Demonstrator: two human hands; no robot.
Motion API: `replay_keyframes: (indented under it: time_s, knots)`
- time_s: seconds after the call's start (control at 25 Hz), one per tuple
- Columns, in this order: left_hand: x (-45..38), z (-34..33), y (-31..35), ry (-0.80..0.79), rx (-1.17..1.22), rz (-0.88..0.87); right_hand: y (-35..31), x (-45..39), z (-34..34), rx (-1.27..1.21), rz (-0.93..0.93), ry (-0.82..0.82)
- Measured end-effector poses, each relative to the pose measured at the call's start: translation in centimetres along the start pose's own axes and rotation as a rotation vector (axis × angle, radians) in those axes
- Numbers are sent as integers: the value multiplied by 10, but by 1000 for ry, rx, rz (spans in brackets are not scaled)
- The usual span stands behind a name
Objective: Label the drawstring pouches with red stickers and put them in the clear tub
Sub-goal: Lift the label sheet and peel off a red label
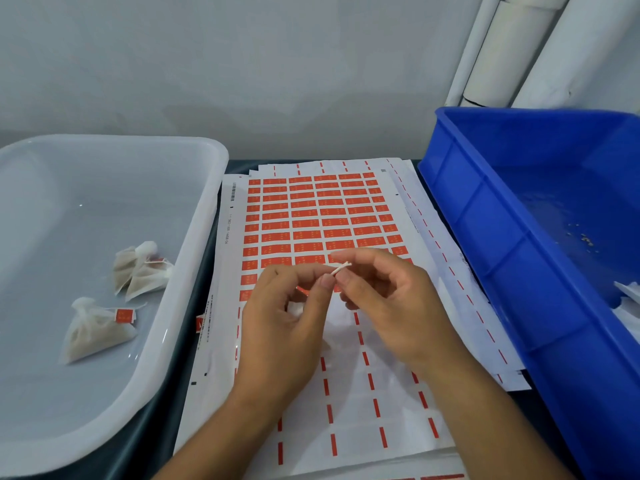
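Over the red sticker sheet [311, 216] my two hands meet. My left hand [280, 323] curls round a small white drawstring pouch [296, 308], mostly hidden in the palm. My right hand [391, 299] pinches a folded sticker [341, 267] against my left fingertips; its white backing shows. The clear tub [194, 244] stands at the left. Three labelled pouches lie in it: two overlapping ones [142, 271] and one nearer [97, 327] with a red sticker on its string.
A blue bin [502, 237] stands at the right with white pouches showing at its right edge [627, 299]. More sticker sheets lie stacked under the top one. White pipes [512, 50] lean on the wall behind. A loose red sticker [200, 323] lies by the tub.
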State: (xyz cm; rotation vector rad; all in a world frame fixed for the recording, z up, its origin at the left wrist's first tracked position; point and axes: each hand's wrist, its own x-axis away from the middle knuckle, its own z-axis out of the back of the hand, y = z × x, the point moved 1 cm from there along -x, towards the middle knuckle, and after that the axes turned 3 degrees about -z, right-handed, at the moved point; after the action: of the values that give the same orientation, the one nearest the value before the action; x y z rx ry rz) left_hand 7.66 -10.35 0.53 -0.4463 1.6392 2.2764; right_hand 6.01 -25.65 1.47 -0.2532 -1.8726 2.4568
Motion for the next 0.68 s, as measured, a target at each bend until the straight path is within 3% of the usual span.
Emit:
replay_keyframes:
  time_s: [0.44,0.68]
  knots:
    - [0,1,-9,-111,39,104,-9,2,2,22,58,46]
    - [-2,2,-10,-138,59,158,-38,-4,-6,199,200,79]
